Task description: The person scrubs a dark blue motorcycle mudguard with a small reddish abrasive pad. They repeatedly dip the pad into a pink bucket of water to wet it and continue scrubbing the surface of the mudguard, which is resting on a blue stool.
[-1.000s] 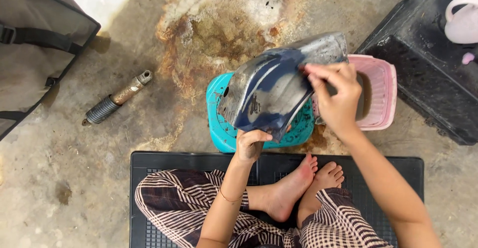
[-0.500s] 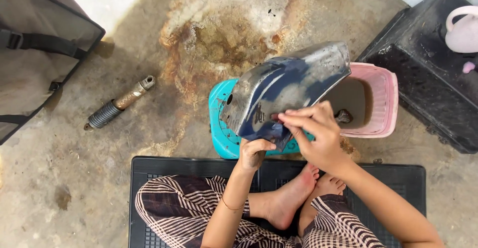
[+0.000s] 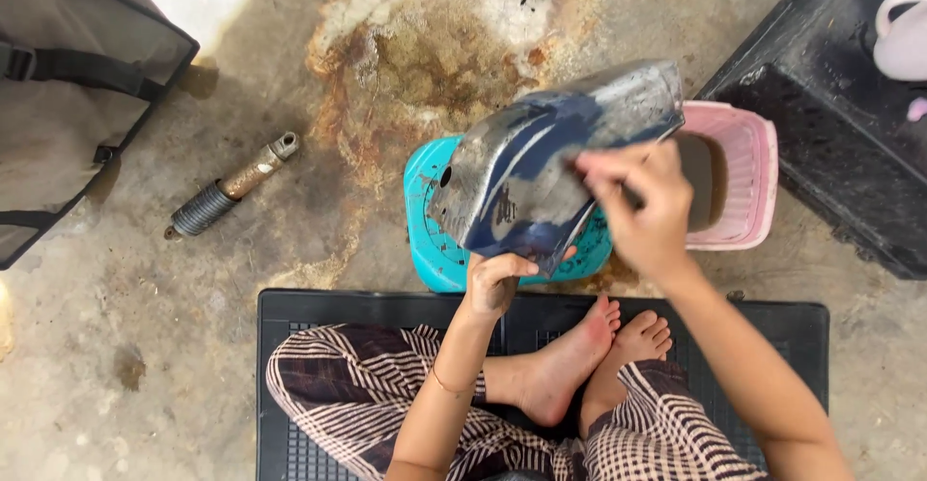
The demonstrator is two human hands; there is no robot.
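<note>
Since a second ago my right hand [image 3: 645, 212] has slid back across the blue panel [image 3: 550, 167], fingers pressed together on it. My left hand [image 3: 494, 280] pinches its lower edge over the teal stool [image 3: 435, 249]. Hard rubbing could, I judge, tip it toward the pink basin [image 3: 748, 186].

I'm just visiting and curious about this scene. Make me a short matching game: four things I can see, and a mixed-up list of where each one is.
Things:
1. blue panel
2. pink basket
3. shock absorber
4. black mat

Places:
A. under the seated person
B. lying alone on the concrete, left of the stool
C. held over the teal stool
D. right of the teal stool

Pairs: 1-C, 2-D, 3-B, 4-A
</note>
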